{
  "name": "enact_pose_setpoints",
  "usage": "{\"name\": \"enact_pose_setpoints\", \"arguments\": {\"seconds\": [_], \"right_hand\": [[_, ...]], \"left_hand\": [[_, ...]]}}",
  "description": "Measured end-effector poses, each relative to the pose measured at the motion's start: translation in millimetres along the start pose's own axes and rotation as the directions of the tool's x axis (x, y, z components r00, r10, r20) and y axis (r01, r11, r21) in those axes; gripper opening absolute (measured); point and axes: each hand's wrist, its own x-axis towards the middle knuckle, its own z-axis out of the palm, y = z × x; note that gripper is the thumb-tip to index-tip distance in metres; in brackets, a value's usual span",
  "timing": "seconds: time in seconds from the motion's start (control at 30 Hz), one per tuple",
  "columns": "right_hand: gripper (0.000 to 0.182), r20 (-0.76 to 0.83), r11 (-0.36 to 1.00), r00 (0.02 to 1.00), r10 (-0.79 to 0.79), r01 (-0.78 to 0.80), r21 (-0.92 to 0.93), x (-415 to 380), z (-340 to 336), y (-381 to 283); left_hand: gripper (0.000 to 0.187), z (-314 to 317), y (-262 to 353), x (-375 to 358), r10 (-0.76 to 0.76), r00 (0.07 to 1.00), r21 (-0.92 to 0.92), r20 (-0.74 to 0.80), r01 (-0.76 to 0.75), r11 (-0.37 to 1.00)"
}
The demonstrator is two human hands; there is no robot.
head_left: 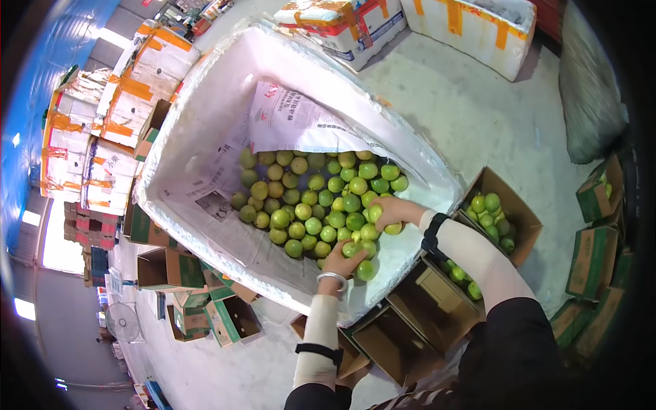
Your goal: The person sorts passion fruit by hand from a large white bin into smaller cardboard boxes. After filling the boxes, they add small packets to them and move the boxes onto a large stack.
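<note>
A large white foam box (pixel 225 58) lined with newspaper (pixel 294 119) holds a bed of green round fruits (pixel 295 212). Inside it, my left hand (pixel 339 263) has its fingers curled round a green fruit (pixel 352 249) near the box's lower edge. Just to the right and above, my right hand (pixel 395 210) is also closed round a fruit, its fingers partly hiding it. More fruits touch both hands. A bangle circles my left wrist, and black straps cross both sleeves.
Brown cartons (pixel 437 301) stand against the foam box's near side. Another carton (pixel 521 239) at the right holds green fruits. Taped foam boxes (pixel 471 31) stand at the top and left. More cartons line the right edge. A fan (pixel 124 321) is at lower left.
</note>
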Motion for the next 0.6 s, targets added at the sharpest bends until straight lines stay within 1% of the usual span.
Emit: {"name": "enact_pose_setpoints", "arguments": {"seconds": [0.03,0.07,0.1,0.13,0.17,0.2,0.23,0.27,0.33,0.37,0.4,0.43,0.47,0.5,0.53,0.57,0.6], "right_hand": [[0.079,-0.051,0.994,0.999,0.010,-0.004,0.113,-6,0,1],[0.077,-0.103,0.975,0.994,0.025,-0.002,0.224,-8,2,1],[0.070,-0.201,0.992,0.978,-0.054,0.076,0.104,-11,7,2],[0.070,-0.202,0.992,0.978,-0.054,0.076,0.103,-11,12,5],[0.067,-0.282,0.978,0.954,-0.101,0.148,0.149,-8,15,9],[0.065,-0.359,0.956,0.922,-0.142,0.222,0.192,-7,17,11],[0.062,-0.411,0.921,0.902,-0.131,0.265,0.287,-9,22,15],[0.062,-0.408,0.921,0.903,-0.136,0.267,0.285,-15,26,13],[0.060,-0.493,0.886,0.868,-0.048,0.265,0.380,-31,19,10],[0.058,-0.508,0.866,0.859,-0.059,0.297,0.402,-32,22,15],[0.058,-0.499,0.867,0.865,-0.047,0.283,0.410,-35,24,16],[0.058,-0.485,0.877,0.873,-0.044,0.266,0.399,-38,23,13],[0.058,-0.485,0.884,0.873,-0.043,0.260,0.389,-38,22,9],[0.060,-0.521,0.922,0.853,-0.016,0.214,0.322,-33,30,10],[0.060,-0.522,0.917,0.853,-0.018,0.222,0.331,-30,38,9],[0.061,-0.568,0.911,0.823,-0.010,0.241,0.334,-27,42,7],[0.061,-0.612,0.906,0.791,0.001,0.258,0.335,-25,44,7]], "left_hand": [[0.067,21,2,-10,0.071,0.985,0.072,-0.158,-0.060,0.996],[0.066,38,10,-22,0.154,0.940,0.155,-0.306,-0.110,0.982],[0.059,48,27,-37,0.153,0.934,0.191,-0.322,-0.094,0.977],[0.059,60,29,-36,0.154,0.934,0.191,-0.323,-0.095,0.977],[0.054,72,30,-32,0.302,0.895,0.437,-0.328,-0.140,0.889],[0.049,78,34,-29,0.441,0.848,0.656,-0.295,-0.156,0.738],[0.043,81,38,-18,0.385,0.889,0.513,-0.249,-0.216,0.831],[0.043,85,29,-19,0.382,0.888,0.511,-0.254,-0.213,0.833],[0.039,93,17,-12,0.467,0.753,0.477,-0.464,-0.232,0.848],[0.037,89,18,-17,0.370,0.756,0.423,-0.540,-0.137,0.896],[0.043,72,1,-4,0.329,0.820,0.414,-0.468,-0.126,0.901],[0.048,54,2,-4,0.208,0.915,0.301,-0.346,-0.102,0.948],[0.053,36,7,0,0.109,0.973,0.199,-0.201,-0.068,0.978],[0.062,27,-1,10,0.100,0.988,0.233,-0.113,-0.072,0.970],[0.062,30,-10,12,0.098,0.988,0.245,-0.117,-0.067,0.967],[0.064,36,-8,8,0.169,0.973,0.051,-0.156,-0.163,0.985],[0.066,38,-6,7,0.231,0.951,-0.141,-0.206,-0.262,0.955]]}}
